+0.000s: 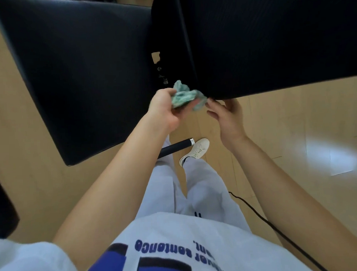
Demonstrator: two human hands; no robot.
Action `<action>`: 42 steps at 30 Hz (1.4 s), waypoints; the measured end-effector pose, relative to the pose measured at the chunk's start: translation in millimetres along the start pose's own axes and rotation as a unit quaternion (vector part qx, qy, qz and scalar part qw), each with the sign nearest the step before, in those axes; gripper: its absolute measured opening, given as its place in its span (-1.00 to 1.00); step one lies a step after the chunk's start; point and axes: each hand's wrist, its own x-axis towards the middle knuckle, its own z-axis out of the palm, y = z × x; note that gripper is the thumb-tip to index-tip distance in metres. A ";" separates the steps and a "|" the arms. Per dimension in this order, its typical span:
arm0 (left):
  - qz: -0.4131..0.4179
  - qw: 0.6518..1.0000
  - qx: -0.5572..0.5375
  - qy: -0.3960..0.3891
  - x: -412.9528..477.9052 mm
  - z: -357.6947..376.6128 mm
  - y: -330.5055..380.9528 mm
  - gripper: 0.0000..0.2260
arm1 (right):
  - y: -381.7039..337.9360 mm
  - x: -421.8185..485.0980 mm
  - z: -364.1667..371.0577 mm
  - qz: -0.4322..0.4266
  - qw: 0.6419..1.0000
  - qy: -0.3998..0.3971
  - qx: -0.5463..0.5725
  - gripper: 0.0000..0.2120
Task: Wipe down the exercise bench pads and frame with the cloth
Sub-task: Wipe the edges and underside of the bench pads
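Two black bench pads fill the upper view: one pad [78, 74] on the left and a second pad [271, 39] on the right, with a gap showing frame hardware [160, 70] between them. A crumpled green cloth [185, 96] sits in my left hand [164, 109], just below the gap and touching the near corner of the right pad. My right hand [227, 114] is open beside the cloth, its fingertips close to the cloth's right end and under the right pad's edge.
A black bar with a silver end cap [179, 146] sticks out below the left pad, near my white shoe [196, 152]. A black cable [280, 231] runs over the wooden floor at the right. A dark object [3, 210] sits at the left edge.
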 end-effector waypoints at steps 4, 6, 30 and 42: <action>0.155 0.963 0.150 0.160 23.6 -14.9 3.3 -0.87 | 20.7 -6.6 27.3 0.103 0.993 0.010 0.055 -0.34; 0.124 0.976 0.149 0.094 42.8 -9.4 5.6 -0.64 | 28.0 -1.0 39.9 0.127 0.989 -0.009 0.069 -0.42; 0.283 0.905 0.317 0.025 131.5 82.7 192.2 -0.69 | 51.0 46.1 85.8 0.167 0.966 0.145 0.132 -0.56; 0.282 0.856 0.422 -0.099 79.7 128.6 215.9 -0.74 | 44.8 41.4 71.3 0.187 0.979 0.070 0.040 -0.41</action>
